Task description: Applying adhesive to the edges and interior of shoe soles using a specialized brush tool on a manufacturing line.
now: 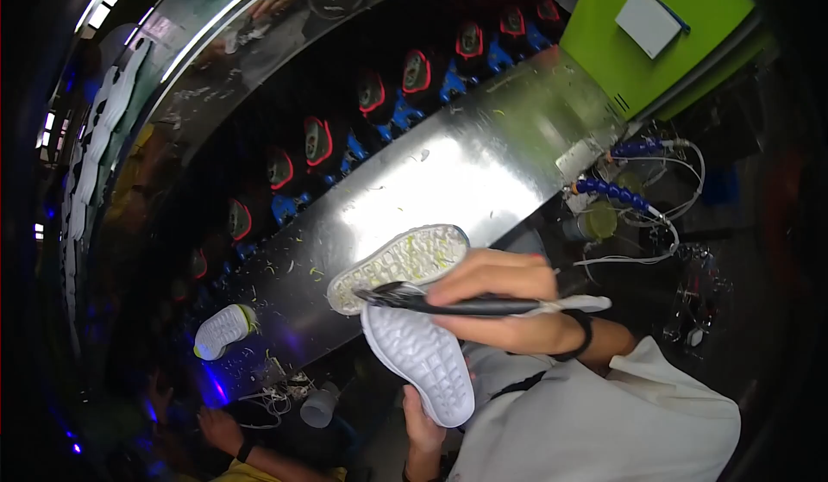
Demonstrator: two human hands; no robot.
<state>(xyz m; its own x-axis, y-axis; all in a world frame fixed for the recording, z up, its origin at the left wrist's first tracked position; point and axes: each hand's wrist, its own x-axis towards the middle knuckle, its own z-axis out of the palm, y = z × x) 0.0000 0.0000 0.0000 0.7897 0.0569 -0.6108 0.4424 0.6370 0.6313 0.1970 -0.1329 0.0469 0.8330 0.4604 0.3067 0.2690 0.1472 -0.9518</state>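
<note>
My left hand grips the lower end of a white shoe sole, thumb along its edge. The sole is tilted, its blocky tread facing up. My right hand is closed round a slim dark hand tool with a pale rear end. Its dark tip lies by the upper end of the held sole; whether they touch I cannot tell. Just beyond, an off-white sole rests tread up on the metal bench, with yellow-green bits in its grooves.
Yellow-green scraps are scattered over the metal bench. A smaller white sole lies at its left end. Behind stands a row of red-rimmed shoe-shaped moulds. Blue jointed hoses and a green panel are at right. A co-worker's hand shows lower left.
</note>
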